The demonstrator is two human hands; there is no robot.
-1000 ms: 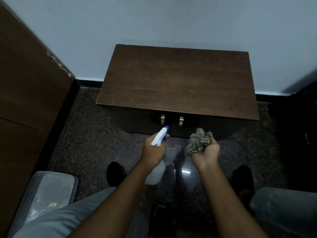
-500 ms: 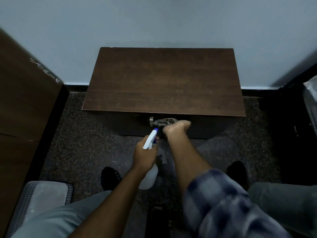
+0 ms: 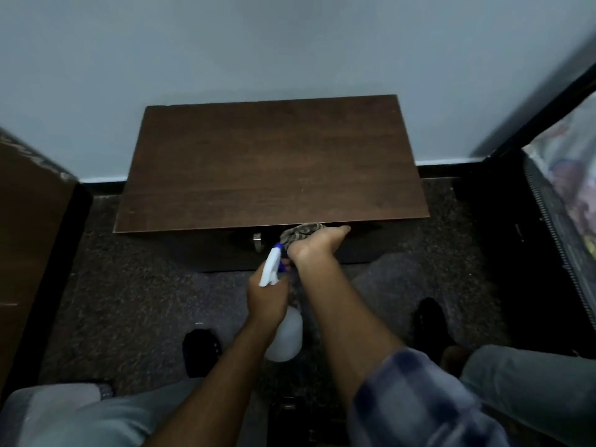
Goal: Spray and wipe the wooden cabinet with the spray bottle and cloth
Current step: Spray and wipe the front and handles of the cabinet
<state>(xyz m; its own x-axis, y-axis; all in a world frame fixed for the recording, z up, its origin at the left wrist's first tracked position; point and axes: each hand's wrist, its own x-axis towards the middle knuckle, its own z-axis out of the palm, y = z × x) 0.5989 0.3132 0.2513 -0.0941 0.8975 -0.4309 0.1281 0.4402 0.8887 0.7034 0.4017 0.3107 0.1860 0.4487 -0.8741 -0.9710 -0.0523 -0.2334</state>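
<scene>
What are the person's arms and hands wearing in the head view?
Both hands, left hand and right hand, are bare, without gloves. The left forearm is bare to the frame edge. The right arm has a blue-grey plaid fabric sleeve pushed up toward the elbow. No watch or rings visible.

A person's right hand [image 3: 314,248] presses a bunched, striped cloth [image 3: 301,233] against the upper front of a dark wooden cabinet [image 3: 271,166], just under the overhanging top edge. Just left of and below it, the left hand [image 3: 267,296] grips a white spray bottle [image 3: 283,337] by the neck, its blue-tipped nozzle pointing up toward the cloth. A metal handle [image 3: 257,241] shows on the cabinet front left of the right hand. A plaid sleeve [image 3: 416,401] covers the right forearm.
</scene>
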